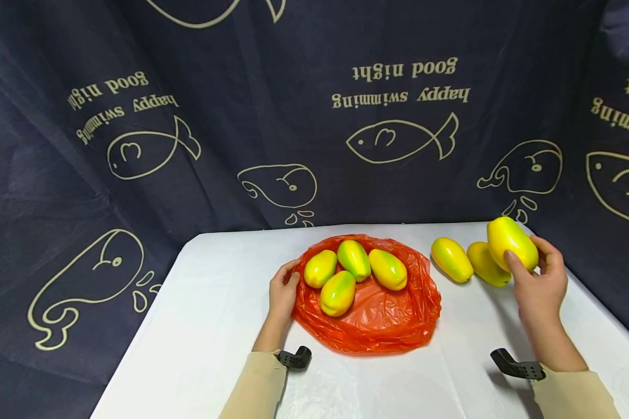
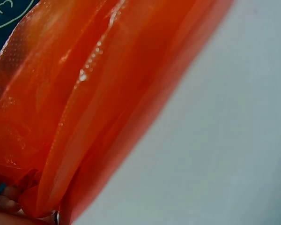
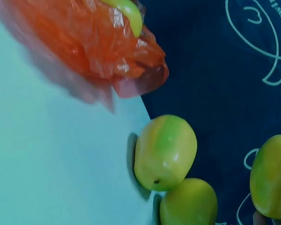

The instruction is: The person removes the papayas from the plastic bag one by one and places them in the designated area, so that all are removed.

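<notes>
A red plastic bag (image 1: 377, 317) lies spread wide on the white table, with several yellow-green papayas inside, one of them (image 1: 338, 293) nearest its front. At the bag's left rim, my left hand (image 1: 283, 294) pinches the thin plastic; in the left wrist view the fingertips (image 2: 9, 201) show at the lower left corner. My right hand (image 1: 542, 285) grips a papaya (image 1: 512, 241) above the table's right side. Below and left of it, two more papayas lie close together, one farther left (image 1: 452, 259) and one partly covered (image 1: 486, 265).
The white table (image 1: 204, 302) ends in a back edge against a dark blue curtain (image 1: 272, 105) printed with fish and whales. Its right edge runs close to my right hand. Each wrist wears a black strap mount (image 1: 519, 366).
</notes>
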### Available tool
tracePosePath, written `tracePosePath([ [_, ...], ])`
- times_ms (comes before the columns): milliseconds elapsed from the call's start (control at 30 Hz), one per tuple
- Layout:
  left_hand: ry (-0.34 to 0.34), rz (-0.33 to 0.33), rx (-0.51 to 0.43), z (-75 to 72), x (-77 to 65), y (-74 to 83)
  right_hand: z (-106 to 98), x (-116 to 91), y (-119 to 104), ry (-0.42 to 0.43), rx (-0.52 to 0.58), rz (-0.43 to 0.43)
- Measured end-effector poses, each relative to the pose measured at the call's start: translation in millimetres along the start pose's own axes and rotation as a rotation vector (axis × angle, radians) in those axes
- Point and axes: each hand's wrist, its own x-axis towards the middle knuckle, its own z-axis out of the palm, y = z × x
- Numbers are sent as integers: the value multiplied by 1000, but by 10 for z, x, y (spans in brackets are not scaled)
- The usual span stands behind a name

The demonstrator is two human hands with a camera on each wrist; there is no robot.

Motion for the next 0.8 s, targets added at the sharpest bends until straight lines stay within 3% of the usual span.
tracePosePath([
  [800,-4,-9,-19,-1,-6,8,-209,234,392,73,-94,91],
])
